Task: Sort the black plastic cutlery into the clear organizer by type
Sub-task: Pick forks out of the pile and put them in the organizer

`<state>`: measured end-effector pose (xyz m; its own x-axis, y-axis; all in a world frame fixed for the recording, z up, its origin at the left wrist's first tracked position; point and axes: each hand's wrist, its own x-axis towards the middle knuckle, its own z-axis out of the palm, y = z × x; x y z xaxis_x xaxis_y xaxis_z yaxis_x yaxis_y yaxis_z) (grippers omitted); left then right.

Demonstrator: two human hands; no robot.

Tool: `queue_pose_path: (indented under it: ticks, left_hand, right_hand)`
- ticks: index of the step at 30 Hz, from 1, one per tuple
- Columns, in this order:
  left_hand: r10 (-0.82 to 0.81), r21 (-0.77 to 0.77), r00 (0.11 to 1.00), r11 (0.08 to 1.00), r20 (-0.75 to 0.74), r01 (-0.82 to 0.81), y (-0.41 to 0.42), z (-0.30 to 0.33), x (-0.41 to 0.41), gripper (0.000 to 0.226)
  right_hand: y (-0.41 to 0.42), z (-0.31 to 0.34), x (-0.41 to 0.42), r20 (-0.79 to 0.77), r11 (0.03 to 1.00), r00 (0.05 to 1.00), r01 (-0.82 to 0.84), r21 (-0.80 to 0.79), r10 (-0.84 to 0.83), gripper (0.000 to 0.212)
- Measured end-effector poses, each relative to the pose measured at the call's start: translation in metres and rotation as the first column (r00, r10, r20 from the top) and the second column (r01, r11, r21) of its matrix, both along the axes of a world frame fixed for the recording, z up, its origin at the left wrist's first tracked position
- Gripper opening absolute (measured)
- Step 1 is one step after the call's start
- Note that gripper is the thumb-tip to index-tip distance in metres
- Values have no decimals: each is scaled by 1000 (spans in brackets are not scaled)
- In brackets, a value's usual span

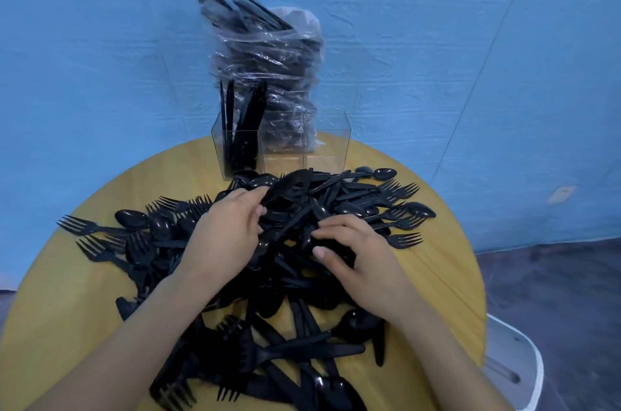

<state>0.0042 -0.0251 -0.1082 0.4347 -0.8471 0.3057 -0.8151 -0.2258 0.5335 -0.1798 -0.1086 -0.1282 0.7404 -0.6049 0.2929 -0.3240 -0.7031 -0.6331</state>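
A pile (302, 242) of black forks, spoons and knives is lying across the round yellow table (67, 309). At the pile's far edge the clear organizer (281, 145) is standing, with knives (242, 128) upright in its left compartment; the other two look empty. Behind the organizer a plastic bag (265, 54) of cutlery is leaning on the blue wall (100, 40). The left hand (223, 232) is pinching a knife (289, 183) over the pile's far side. The right hand (353, 256) is resting on the pile's middle, fingers curled among pieces; whether it grips one I cannot tell.
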Motion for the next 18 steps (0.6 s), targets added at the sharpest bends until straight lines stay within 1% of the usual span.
queue_pose_path:
  ticks: [2, 4, 5, 6, 7, 8, 9, 10, 11, 12, 15, 18]
  left_hand:
    - [2, -25, 1000, 1000, -26, -3, 1, 1, 2, 38]
    - [-1, -45, 999, 999, -42, -1, 1, 1, 3, 38]
    - [-2, -53, 999, 999, -44, -1, 1, 1, 3, 38]
    - [-2, -56, 999, 998, -44, -1, 2, 0, 3, 38]
    - [-2, -56, 999, 998, -43, -1, 2, -1, 2, 38]
    - [-5, -54, 999, 999, -44, 2, 1, -2, 1, 38]
    - [-8, -53, 999, 999, -44, 5, 1, -3, -1, 38]
    - [-10, -55, 999, 998, -45, 8, 1, -4, -3, 38]
    - [-14, -58, 999, 998, -44, 11, 0, -5, -5, 38]
    - [-19, -59, 999, 998, -43, 16, -1, -5, -6, 38]
    - [-20, -59, 999, 998, -36, 18, -2, -7, -8, 37]
    - [-11, -77, 1000, 997, -24, 10, -2, -6, -7, 37]
  right_hand:
    - [-6, 2, -1, 85, 999, 996, 32, 12, -33, 23]
    - [-16, 4, -6, 173, 984, 969, 176, 21, -177, 21]
    - [-22, 4, -10, 182, 960, 943, 279, 27, -279, 22]
    - [-30, 4, -14, 141, 923, 913, 383, 28, -383, 25]
    - [-37, 3, -18, 51, 882, 880, 471, 20, -472, 30]
    - [-42, 2, -21, -72, 849, 847, 528, -2, -527, 37]
    - [-44, -1, -23, -196, 838, 819, 545, -27, -539, 44]
    - [-43, -3, -23, -289, 849, 807, 527, -41, -515, 50]
    - [-40, -6, -21, -338, 874, 817, 485, -35, -467, 53]
    - [-35, -8, -17, -341, 903, 847, 430, -11, -408, 54]
    - [-16, -9, -6, -206, 969, 949, 247, 23, -238, 52]
    - [-3, -11, 0, -119, 993, 986, 111, -35, -115, 51]
